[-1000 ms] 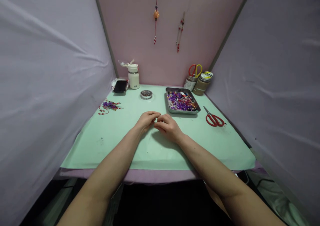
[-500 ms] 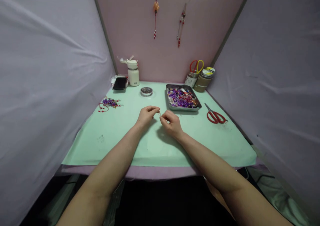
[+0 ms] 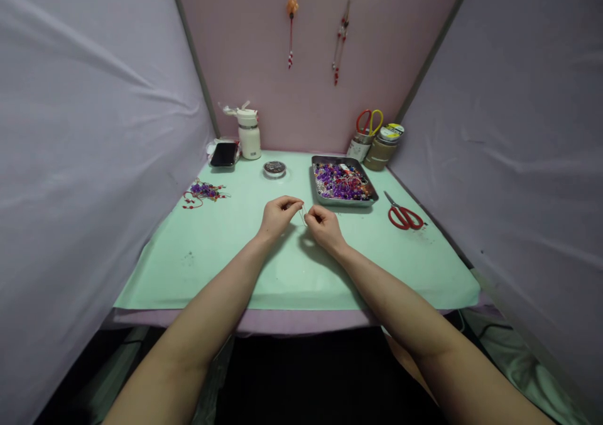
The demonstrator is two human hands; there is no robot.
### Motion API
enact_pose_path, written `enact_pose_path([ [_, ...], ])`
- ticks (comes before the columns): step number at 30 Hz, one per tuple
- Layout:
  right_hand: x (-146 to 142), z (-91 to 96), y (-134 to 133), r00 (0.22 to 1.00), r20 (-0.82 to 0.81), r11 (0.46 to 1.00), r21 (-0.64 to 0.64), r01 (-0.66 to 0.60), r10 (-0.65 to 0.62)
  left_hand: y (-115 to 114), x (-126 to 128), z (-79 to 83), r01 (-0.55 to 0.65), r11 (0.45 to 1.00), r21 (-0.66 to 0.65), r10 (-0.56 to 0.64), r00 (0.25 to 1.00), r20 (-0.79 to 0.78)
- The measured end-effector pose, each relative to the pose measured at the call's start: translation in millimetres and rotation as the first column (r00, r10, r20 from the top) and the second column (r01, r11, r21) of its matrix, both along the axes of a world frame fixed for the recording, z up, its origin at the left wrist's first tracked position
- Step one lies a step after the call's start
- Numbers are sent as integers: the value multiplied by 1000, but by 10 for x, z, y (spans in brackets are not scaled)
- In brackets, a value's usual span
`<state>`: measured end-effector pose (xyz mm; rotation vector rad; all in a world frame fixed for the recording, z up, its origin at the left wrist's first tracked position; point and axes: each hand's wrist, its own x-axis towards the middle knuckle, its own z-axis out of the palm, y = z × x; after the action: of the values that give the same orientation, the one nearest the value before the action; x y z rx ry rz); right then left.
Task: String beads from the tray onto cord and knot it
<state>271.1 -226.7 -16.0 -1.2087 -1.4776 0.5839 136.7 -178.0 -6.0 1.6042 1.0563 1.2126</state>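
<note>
My left hand and my right hand meet over the middle of the mint-green mat. Both are closed in a pinch, fingertips almost touching. Between them runs a thin thread or wire, too fine to name for certain. Just beyond my right hand sits a metal tray full of purple, red and clear beads.
Red scissors lie right of the tray. Two jars, one holding scissors, stand at the back right. A small round tin, a white bottle and a phone are at the back left. Beaded strings lie at the left.
Both hands have lifted slightly off the mat and gone from resting together to a pinch with a thin strand showing between them. The camera has tilted a little.
</note>
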Motion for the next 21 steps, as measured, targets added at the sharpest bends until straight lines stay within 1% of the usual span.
enact_pose_path([
  [3, 7, 2, 7, 1000, -30, 999, -39, -9, 8, -20, 13, -2, -5, 999, 49, 8, 999, -49],
  [6, 13, 5, 17, 997, -70, 998, -52, -18, 15, -31, 20, -3, -7, 997, 74, 14, 997, -82],
  [9, 19, 15, 29, 991, -127, 997, -64, -46, 38, -38, 22, -6, 1, 996, 90, 7, 996, -87],
  [11, 24, 26, 38, 983, -176, 993, -93, -76, 59, -41, 19, -6, 7, 995, 99, 2, 996, -88],
  [13, 32, 36, 48, 970, -234, 984, -143, -104, 69, -45, 17, -4, 10, 995, 102, 0, 995, -100],
  [17, 76, 37, 75, 936, -350, 963, -236, -132, 43, -53, 17, -3, 30, 991, 128, -14, 992, -125],
  [21, 154, 28, 93, 918, -388, 927, -311, -211, 78, -62, 23, -10, 90, 989, 116, -71, 985, -157],
])
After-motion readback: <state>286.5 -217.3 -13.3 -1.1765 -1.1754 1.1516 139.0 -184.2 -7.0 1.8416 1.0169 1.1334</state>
